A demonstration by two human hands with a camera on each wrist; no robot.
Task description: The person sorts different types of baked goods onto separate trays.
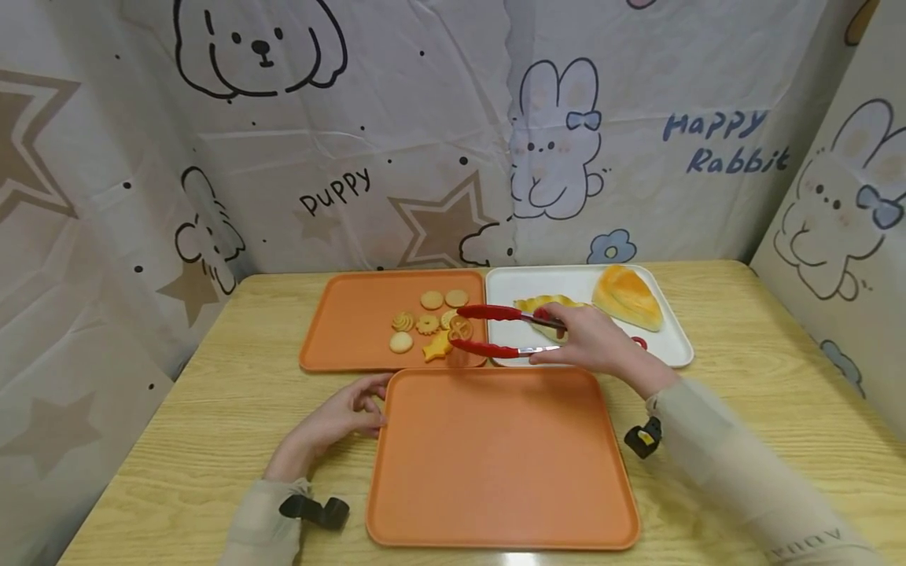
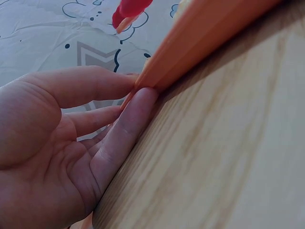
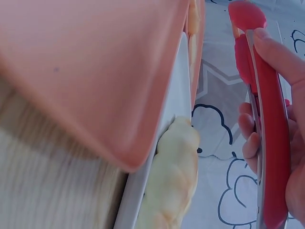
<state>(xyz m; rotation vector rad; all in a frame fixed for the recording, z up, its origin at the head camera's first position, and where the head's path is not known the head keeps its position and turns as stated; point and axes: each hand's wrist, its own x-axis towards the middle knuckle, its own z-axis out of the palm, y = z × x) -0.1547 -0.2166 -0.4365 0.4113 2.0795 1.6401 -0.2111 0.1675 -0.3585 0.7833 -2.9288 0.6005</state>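
Observation:
My right hand (image 1: 587, 338) grips a pair of red-tipped tongs (image 1: 491, 313) around the handles. A pretzel-shaped cookie (image 1: 461, 328) sits between the tong tips, apparently raised above the back orange tray (image 1: 347, 322). Under and beside it lie several small cookies, among them a fish-shaped one (image 1: 437, 347) and a round pale one (image 1: 400, 342). At the upper left edge of the front orange tray (image 1: 502, 464), my left hand (image 1: 347, 413) holds the rim between thumb and fingers. The left wrist view shows these fingertips (image 2: 145, 98) on the rim.
A white tray (image 1: 675, 346) at the back right carries a wedge-shaped bread (image 1: 626, 297) and a long twisted bread (image 3: 169, 176), partly hidden by my right hand in the head view. Patterned cloth (image 1: 425, 141) hangs behind the wooden table (image 1: 233, 362).

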